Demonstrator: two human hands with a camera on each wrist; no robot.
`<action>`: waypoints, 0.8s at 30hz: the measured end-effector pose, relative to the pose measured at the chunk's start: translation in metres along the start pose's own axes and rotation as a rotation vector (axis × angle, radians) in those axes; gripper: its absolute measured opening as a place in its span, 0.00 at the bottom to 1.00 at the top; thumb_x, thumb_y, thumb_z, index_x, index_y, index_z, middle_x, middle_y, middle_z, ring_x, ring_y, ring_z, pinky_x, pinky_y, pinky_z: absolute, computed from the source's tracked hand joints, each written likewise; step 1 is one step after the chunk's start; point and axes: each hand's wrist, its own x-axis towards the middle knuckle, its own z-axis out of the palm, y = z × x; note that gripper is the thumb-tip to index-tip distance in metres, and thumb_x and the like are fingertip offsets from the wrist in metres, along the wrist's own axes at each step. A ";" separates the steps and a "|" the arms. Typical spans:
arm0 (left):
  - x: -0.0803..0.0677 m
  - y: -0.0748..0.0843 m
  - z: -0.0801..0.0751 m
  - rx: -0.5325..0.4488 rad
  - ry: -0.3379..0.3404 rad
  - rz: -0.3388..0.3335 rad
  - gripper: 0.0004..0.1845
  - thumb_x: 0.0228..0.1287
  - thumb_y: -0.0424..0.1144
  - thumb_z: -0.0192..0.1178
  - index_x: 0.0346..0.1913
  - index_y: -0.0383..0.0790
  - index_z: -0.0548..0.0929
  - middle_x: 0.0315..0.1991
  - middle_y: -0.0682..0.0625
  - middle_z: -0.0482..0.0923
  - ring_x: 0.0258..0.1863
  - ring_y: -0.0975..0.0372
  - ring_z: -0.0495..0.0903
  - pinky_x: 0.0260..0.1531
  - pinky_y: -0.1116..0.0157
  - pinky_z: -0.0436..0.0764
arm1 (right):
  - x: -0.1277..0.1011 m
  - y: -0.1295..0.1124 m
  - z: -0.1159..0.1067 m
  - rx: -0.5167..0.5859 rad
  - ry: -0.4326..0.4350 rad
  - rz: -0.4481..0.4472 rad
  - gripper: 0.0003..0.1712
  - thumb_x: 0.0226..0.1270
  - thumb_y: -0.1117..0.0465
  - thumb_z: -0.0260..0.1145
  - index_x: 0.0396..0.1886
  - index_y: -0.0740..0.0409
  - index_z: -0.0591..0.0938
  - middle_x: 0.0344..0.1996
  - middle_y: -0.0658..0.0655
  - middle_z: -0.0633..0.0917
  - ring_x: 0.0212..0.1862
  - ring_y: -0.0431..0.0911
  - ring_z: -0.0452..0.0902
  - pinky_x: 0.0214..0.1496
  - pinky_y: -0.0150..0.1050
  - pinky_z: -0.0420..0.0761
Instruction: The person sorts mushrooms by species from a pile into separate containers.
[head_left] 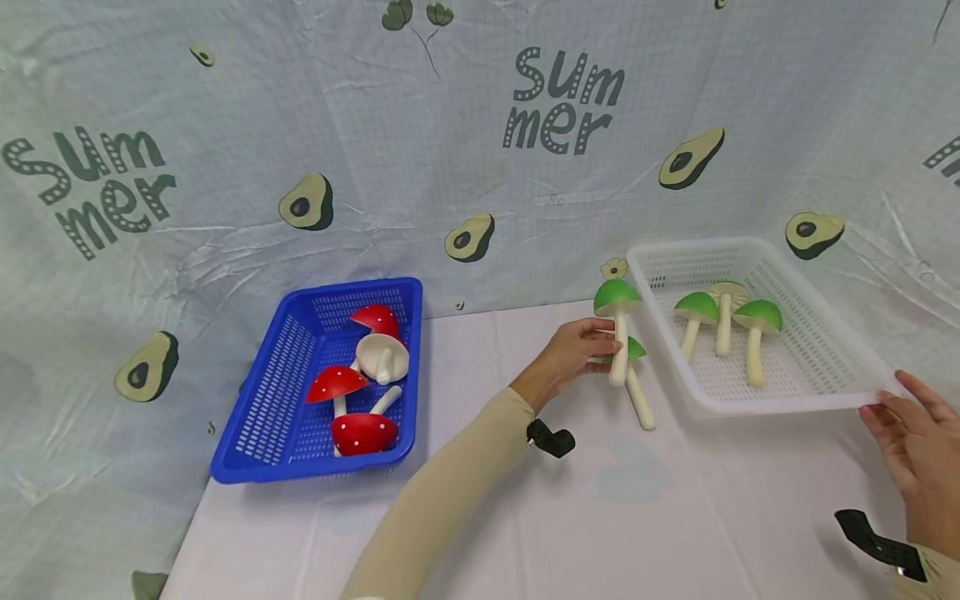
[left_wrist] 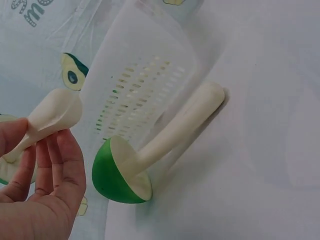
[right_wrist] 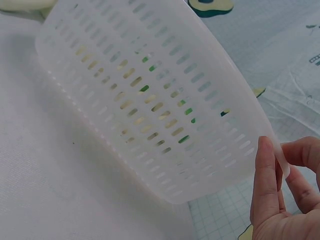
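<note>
My left hand [head_left: 573, 350] pinches the pale stem of a green-capped toy mushroom [head_left: 617, 297], held upright just left of the white basket [head_left: 720, 410]. In the left wrist view, thumb and fingertips close around that stem [left_wrist: 55, 111]. A second green mushroom [head_left: 640, 400] lies on the table behind the held one, cap toward the back, beside the basket's wall. At the basket's near right corner, my right hand [head_left: 918, 442] grips the rim between thumb and fingers, as the right wrist view [right_wrist: 285, 190] also shows. Several green mushrooms [head_left: 757, 317] lie inside this basket.
A blue basket [head_left: 255, 473] stands at the left with several red, white-spotted mushrooms [head_left: 364, 433] in it. Behind the white table [head_left: 570, 533] hangs a printed cloth [head_left: 405, 133] with avocados and lettering. Black straps [head_left: 551, 438] circle both wrists.
</note>
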 end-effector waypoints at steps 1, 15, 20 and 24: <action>0.001 0.001 0.002 -0.001 -0.001 0.001 0.17 0.68 0.28 0.65 0.58 0.37 0.82 0.44 0.49 0.84 0.40 0.59 0.84 0.47 0.58 0.87 | 0.000 0.000 0.000 0.001 0.003 0.004 0.26 0.71 0.75 0.62 0.63 0.48 0.80 0.43 0.51 0.83 0.35 0.43 0.85 0.34 0.35 0.88; 0.017 0.012 0.030 0.001 -0.003 -0.006 0.16 0.67 0.29 0.66 0.57 0.40 0.83 0.39 0.52 0.82 0.36 0.60 0.83 0.43 0.60 0.87 | 0.001 0.000 -0.001 0.005 0.013 0.010 0.26 0.71 0.75 0.62 0.62 0.48 0.81 0.43 0.52 0.83 0.35 0.44 0.86 0.34 0.36 0.89; 0.023 0.014 0.037 -0.027 -0.005 -0.012 0.16 0.67 0.30 0.66 0.56 0.41 0.83 0.39 0.52 0.83 0.37 0.61 0.82 0.44 0.61 0.87 | 0.000 0.000 0.001 0.014 0.018 0.011 0.25 0.71 0.75 0.62 0.62 0.48 0.81 0.43 0.52 0.83 0.35 0.45 0.86 0.34 0.37 0.89; 0.027 0.017 0.043 -0.051 -0.005 -0.009 0.16 0.67 0.29 0.66 0.57 0.40 0.82 0.40 0.51 0.83 0.37 0.60 0.82 0.45 0.60 0.87 | 0.000 -0.001 0.002 0.002 0.021 0.008 0.26 0.71 0.74 0.63 0.63 0.48 0.81 0.43 0.51 0.84 0.34 0.44 0.87 0.34 0.36 0.89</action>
